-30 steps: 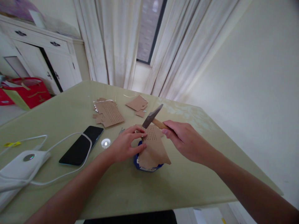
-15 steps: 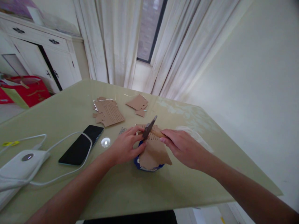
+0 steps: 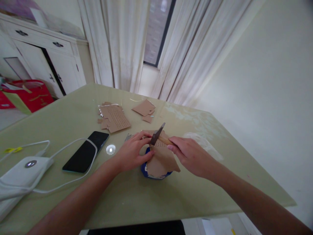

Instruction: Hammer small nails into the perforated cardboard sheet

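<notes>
Two hands: we see both of our own bare hands meeting over one piece of work near the middle of the table (image 3: pixel 200 195).
Card: a torn brown card (image 3: pixel 162 156) dotted with rows of small holes lies over a blue object (image 3: pixel 144 169), which shows only at its lower edge.
Card position: middle of the table, between our hands, closer to the near edge than the other card scraps.
Left hand: our left hand (image 3: pixel 130 153) rests on the card's left edge, fingers curled and pinching at a spot under the hammer head; whatever sits between the fingertips is too small for us to make out.
Right hand: our right hand (image 3: pixel 192 155) is clenched around the wooden handle of a hammer (image 3: pixel 160 135).
Hammer: its dark metal head points up and to the left, low over the card's upper end, just beside our left fingertips; we cannot tell whether it touches.
Nails: a few thin metal pieces (image 3: pixel 127 137) lie just left of our left hand.
Disc: a small shiny round disc (image 3: pixel 110 149) sits between the nails and the phone.
Phone: a black phone (image 3: pixel 85 151) lies flat to the left, crossed by a white cable (image 3: pixel 73 178).
White device: a white device (image 3: pixel 22 171) sits at the table's left edge, joined to that cable.
Scraps: two groups of card scraps, one holed (image 3: pixel 113 117) and one plain (image 3: pixel 144 108), lie farther back.
Room: curtains (image 3: pixel 127 42), a white cabinet (image 3: pixel 46 49) and a red bag (image 3: pixel 28 94) stand beyond the table.
</notes>
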The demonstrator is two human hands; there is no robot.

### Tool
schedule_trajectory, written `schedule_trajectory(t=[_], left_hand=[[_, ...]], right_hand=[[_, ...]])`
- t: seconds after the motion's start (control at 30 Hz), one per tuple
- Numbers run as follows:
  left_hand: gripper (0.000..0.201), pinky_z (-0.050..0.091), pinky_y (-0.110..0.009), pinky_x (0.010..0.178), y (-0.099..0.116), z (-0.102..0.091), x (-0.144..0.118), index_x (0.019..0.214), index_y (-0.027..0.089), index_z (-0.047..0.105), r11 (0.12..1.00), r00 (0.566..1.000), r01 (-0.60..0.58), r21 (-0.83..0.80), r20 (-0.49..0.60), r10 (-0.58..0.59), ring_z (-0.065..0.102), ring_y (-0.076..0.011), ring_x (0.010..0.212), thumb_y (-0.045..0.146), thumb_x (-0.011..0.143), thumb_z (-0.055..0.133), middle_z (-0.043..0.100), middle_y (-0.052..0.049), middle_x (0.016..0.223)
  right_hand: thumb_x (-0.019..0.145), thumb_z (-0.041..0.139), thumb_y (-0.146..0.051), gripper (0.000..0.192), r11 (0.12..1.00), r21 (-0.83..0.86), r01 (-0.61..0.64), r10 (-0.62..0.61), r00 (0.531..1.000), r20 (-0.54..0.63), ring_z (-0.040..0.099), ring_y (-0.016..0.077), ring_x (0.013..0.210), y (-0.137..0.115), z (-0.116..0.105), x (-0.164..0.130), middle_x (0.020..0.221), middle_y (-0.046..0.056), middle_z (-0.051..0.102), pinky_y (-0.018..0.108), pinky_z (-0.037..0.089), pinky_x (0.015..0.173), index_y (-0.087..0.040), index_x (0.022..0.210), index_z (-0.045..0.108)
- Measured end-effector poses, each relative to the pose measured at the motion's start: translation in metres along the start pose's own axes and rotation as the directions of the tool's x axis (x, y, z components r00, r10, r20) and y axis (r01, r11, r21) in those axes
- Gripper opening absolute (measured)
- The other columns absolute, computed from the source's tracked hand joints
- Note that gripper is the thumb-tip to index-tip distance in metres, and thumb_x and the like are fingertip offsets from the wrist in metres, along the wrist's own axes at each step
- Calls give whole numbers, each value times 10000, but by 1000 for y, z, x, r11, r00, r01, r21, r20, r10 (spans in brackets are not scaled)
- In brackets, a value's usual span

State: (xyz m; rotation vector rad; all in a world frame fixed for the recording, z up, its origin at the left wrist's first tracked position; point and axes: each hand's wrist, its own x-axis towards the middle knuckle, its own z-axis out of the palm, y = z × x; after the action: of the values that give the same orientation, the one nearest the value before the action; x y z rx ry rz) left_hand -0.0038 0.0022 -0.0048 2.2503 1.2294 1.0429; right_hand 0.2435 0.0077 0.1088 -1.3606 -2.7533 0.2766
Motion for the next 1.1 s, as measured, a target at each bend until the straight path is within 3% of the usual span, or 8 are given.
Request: schedule_trajectory(t=[0.13, 0.3, 0.43, 0.53, 0.63, 0.77, 0.93, 1.1], left_hand=[[290, 489, -476, 1222, -2, 0, 0, 1248, 263, 747, 1000, 1000, -8, 6, 4, 8, 619, -318, 1395, 377, 983, 715, 673, -78, 1449], [325, 480, -495, 1224, -2, 0, -1, 1292, 254, 733, 1000, 1000, 8, -11, 9, -7, 607, -316, 1407, 357, 984, 721, 663, -93, 1472], [382, 529, -466, 1152, -4, -1, 0, 1334, 261, 733, 994, 999, 42, -103, -1, -42, 634, -304, 1346, 384, 972, 748, 662, -99, 1472], [460, 570, -425, 1044, -9, -2, 1, 1410, 249, 689, 978, 994, 90, -187, -46, -100, 669, -264, 1210, 434, 991, 728, 653, -109, 1468], [426, 583, -369, 860, -13, 0, 3, 1325, 235, 690, 969, 970, 172, -179, -141, -199, 670, -228, 1034, 510, 1001, 700, 681, -101, 1330], [431, 475, -306, 608, -19, 4, 5, 936, 233, 614, 884, 850, 399, -246, -263, -457, 592, -191, 727, 650, 1036, 568, 632, -17, 860], [755, 492, -323, 612, -17, 3, 2, 704, 226, 624, 833, 872, 476, -283, 33, -488, 578, -204, 659, 806, 1059, 296, 630, -35, 688], [635, 629, -393, 817, -17, -13, 0, 1169, 277, 803, 807, 866, 454, -377, 401, -300, 727, -268, 901, 816, 996, 514, 797, -84, 1046]], right_hand=[[1167, 484, -323, 269, 999, 35, 6, -4, 998, -58, 642, 226, 811, -1, -5, 2, 904, 70, 721, 342, 360, 744, -197, 976, 626], [1158, 469, -286, 270, 998, 54, 35, -36, 999, 30, 652, 232, 827, 3, 11, 2, 944, 99, 737, 350, 378, 756, -177, 987, 647], [1127, 531, -363, 290, 938, 347, -15, 45, 996, -78, 583, 182, 706, 21, 17, 4, 775, 26, 639, 317, 384, 669, -193, 920, 644], [1073, 597, -520, 347, 610, 790, -55, 209, 973, -94, 438, 116, 525, 43, 28, 13, 701, -39, 522, 266, 310, 492, -189, 1011, 678], [922, 775, -593, 440, 209, 978, 6, 333, 940, -77, 376, 71, 481, 63, 51, 25, 759, -49, 517, 229, 240, 412, -191, 1086, 706], [816, 876, -590, 481, -1, 999, 40, 381, 924, -36, 299, 40, 446, 78, 83, 31, 734, -76, 493, 200, 184, 375, -207, 1010, 661], [887, 847, -558, 455, 23, 998, -62, 349, 936, 50, 246, 52, 419, 78, 102, 25, 552, -132, 407, 195, 149, 390, -236, 944, 530], [805, 903, -575, 544, -43, 984, -171, 358, 917, 175, 278, 64, 449, 69, 106, 24, 573, -134, 424, 205, 172, 408, -251, 974, 501]])
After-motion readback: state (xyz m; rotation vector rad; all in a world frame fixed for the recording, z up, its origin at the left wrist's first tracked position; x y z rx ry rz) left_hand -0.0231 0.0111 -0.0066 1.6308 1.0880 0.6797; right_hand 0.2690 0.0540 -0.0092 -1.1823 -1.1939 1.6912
